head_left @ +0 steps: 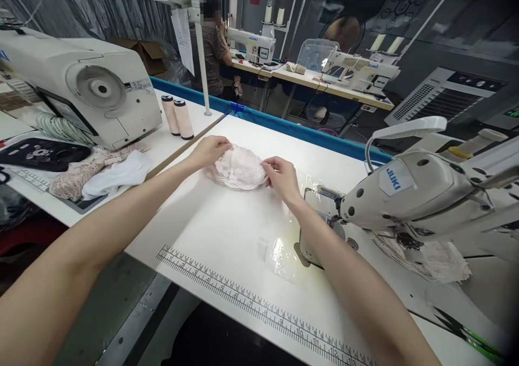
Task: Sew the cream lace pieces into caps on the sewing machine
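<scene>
A pale pink lace fabric piece (239,167), rounded in outline, lies on the white sewing table (203,214) between my hands. My left hand (211,151) pinches its upper left edge, fingers closed. At its right edge, my right hand (280,175) grips the fabric between thumb and fingers. Just right of my right hand is the needle plate area (314,225) of a white sewing machine (405,187), partly covered by my forearm. More lace pieces (441,260) lie beneath and behind the machine's arm.
Another sewing machine (105,90), two thread spools (177,118), a dark phone (44,154) and a white cloth (117,175) are on the left. Green-handled scissors (466,333) lie at lower right. A printed ruler (251,301) runs along the front edge. A person (211,47) works behind.
</scene>
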Action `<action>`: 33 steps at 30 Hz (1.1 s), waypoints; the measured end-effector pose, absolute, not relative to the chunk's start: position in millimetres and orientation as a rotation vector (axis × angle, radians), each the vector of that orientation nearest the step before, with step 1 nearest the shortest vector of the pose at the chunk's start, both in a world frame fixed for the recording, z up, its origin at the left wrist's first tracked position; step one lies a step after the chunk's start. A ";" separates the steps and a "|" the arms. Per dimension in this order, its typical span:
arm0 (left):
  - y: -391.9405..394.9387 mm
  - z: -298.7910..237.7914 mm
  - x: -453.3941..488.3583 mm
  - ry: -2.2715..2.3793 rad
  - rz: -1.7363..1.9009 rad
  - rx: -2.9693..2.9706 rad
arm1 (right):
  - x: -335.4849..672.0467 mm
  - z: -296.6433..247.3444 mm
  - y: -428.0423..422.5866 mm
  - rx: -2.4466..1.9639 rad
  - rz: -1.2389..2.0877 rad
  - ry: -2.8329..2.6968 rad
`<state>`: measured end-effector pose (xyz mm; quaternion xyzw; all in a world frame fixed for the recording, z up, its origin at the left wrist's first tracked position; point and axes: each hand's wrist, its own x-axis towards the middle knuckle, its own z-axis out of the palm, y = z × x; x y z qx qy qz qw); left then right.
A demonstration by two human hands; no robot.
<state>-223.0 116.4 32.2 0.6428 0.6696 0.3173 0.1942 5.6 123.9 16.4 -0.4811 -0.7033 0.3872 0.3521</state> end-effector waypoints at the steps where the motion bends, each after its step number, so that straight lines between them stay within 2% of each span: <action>1: 124.8 29.0 -221.2 1.924 0.858 1.825 | 2.4 12.6 132.5 -1.281 0.950 -1.833; 8: 131.3 17.8 -214.8 2.148 0.694 1.900 | 0.6 8.9 144.8 -1.484 0.638 -1.965; 15: 132.1 18.8 -218.3 2.246 0.554 1.869 | 2.4 9.7 142.4 -1.532 0.538 -2.052; 20: 118.8 18.1 -211.0 2.289 0.588 1.991 | 2.6 4.3 141.0 -1.513 0.453 -2.093; 25: 90.8 13.5 -199.4 2.077 0.598 2.225 | 10.4 1.9 128.1 -1.319 0.333 -2.199; 33: 58.9 -2.7 -207.6 1.714 0.313 2.476 | 35.1 2.2 104.4 -1.049 0.256 -2.384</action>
